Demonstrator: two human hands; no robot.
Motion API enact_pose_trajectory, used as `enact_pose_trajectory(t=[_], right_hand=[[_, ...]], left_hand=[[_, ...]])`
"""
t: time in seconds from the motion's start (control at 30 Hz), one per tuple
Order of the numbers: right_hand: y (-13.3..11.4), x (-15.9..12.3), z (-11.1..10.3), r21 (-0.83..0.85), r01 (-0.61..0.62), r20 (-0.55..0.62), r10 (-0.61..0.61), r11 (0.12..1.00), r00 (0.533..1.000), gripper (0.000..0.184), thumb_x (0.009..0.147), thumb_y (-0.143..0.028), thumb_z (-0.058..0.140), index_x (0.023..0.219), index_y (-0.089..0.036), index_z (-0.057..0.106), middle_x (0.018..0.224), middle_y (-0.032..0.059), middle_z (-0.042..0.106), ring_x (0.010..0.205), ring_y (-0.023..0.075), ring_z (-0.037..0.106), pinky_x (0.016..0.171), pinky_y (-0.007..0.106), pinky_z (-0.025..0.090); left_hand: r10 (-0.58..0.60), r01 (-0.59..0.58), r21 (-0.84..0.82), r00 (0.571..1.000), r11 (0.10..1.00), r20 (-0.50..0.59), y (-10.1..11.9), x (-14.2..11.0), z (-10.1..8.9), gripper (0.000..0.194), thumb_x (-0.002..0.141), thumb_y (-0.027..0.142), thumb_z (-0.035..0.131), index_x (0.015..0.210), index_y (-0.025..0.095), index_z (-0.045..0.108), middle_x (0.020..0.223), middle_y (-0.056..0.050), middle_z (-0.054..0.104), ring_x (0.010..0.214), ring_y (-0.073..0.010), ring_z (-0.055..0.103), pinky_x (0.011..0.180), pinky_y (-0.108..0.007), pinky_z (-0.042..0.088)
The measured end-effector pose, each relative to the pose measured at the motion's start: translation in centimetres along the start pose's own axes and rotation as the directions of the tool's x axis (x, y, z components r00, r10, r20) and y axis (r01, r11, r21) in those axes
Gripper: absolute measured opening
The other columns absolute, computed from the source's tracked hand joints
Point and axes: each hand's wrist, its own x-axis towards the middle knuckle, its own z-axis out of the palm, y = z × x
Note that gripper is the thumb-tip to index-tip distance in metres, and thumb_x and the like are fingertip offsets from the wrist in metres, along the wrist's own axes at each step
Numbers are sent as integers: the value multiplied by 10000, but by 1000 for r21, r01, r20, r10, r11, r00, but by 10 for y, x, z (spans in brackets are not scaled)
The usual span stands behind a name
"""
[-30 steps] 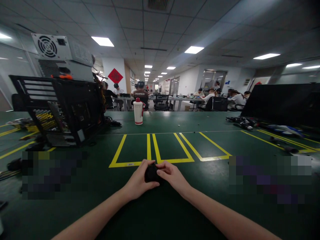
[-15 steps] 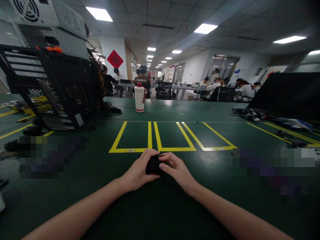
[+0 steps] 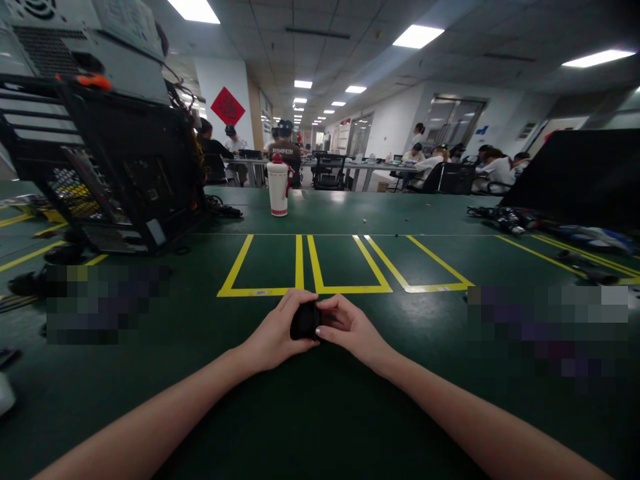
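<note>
A small, dark black object (image 3: 303, 322) with a rounded outline is held between my hands, low over the green table (image 3: 320, 400). My left hand (image 3: 273, 333) wraps round its left side, fingers over the top and thumb below. My right hand (image 3: 353, 331) meets it from the right, with curled fingers and thumb tip against its right edge. Its kind cannot be made out, and part of it is hidden by my fingers. Just beyond it lie frames of yellow tape (image 3: 350, 290) on the tabletop.
An open black computer case (image 3: 130, 180) with a grey power supply (image 3: 125, 60) on top stands at the left. A white cup with a red lid (image 3: 279, 190) is at the back. Cables (image 3: 500, 219) and a black panel (image 3: 580, 180) are on the right. People sit at far tables.
The view has tipped slightly, so the table sits a little higher in the picture. Both hands keep hold of the black object; my right fingertips have shifted slightly on its edge.
</note>
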Motion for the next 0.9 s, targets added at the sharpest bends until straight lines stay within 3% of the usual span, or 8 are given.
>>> enact_pose_trajectory(t=[0.13,0.3,0.47,0.67,0.9], right_hand=[[-4,0,2,-44,-29,-57,27,999,998,156,740,-229,559,878,-183,504,963,17,543,962,163,547,875,364,433],[-4,2,0,-23,-100,-56,98,995,994,216,728,-232,573,917,-179,480,994,29,537,992,174,535,885,372,427],[-1,1,-1,42,-58,20,57,997,998,278,680,-174,620,904,-190,456,995,17,529,993,168,533,898,371,415],[-1,3,2,0,-34,-58,34,999,998,146,738,-239,565,846,-193,478,940,17,540,959,162,534,887,366,408],[-4,1,0,-4,-81,-3,81,997,997,216,735,-227,568,934,-200,490,985,21,524,967,165,530,891,374,413]], left_hand=[[-10,10,-2,1000,1000,24,6,0,-4,576,678,177,631,1158,285,330,1140,-30,390,1056,-215,416,884,-377,396],[-4,4,13,1000,1000,-1,3,0,-3,579,661,175,646,1144,277,343,1119,-27,407,1042,-211,425,878,-370,400],[16,-16,11,1000,1000,-21,-2,1,1,585,658,171,647,1147,270,342,1109,-29,413,1032,-209,431,872,-365,398],[26,-26,15,999,1000,-29,-2,1,1,616,638,155,663,1149,271,339,1106,-27,412,1032,-205,425,882,-363,393],[25,-25,21,999,999,-24,-1,1,1,615,635,141,661,1143,281,344,1107,-26,412,1042,-211,423,892,-379,393]])
